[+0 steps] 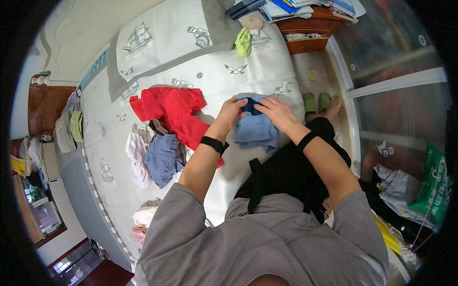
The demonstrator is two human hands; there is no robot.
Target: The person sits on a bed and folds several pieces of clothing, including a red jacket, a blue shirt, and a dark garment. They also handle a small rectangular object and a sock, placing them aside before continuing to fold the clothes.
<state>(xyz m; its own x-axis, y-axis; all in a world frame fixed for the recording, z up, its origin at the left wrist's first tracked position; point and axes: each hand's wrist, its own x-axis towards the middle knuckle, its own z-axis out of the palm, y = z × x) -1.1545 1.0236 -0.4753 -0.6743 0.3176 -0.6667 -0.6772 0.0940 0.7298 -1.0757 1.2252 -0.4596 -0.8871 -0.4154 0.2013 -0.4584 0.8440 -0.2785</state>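
Light blue denim clothing [256, 130], partly folded, lies on the patterned bed cover near the bed's right edge. My left hand [232, 111] grips the left side of its darker blue opening, thumb over the edge. From the right, my right hand [277, 111] rests its fingers on the other side of that opening; whether they pinch the cloth is hard to tell. Beside my left forearm a red garment [171, 111] is spread out. Below it lie a crumpled grey-blue garment [162, 157] and a white-pink garment [137, 157].
A pillow [161, 43] lies at the bed's head, with a lime-green cloth [244, 43] near it. Books and papers [286, 10] cover a wooden bedside cabinet [311, 25]. Green slippers [310, 103] stand on the floor. More clothes [145, 218] lie by my left sleeve.
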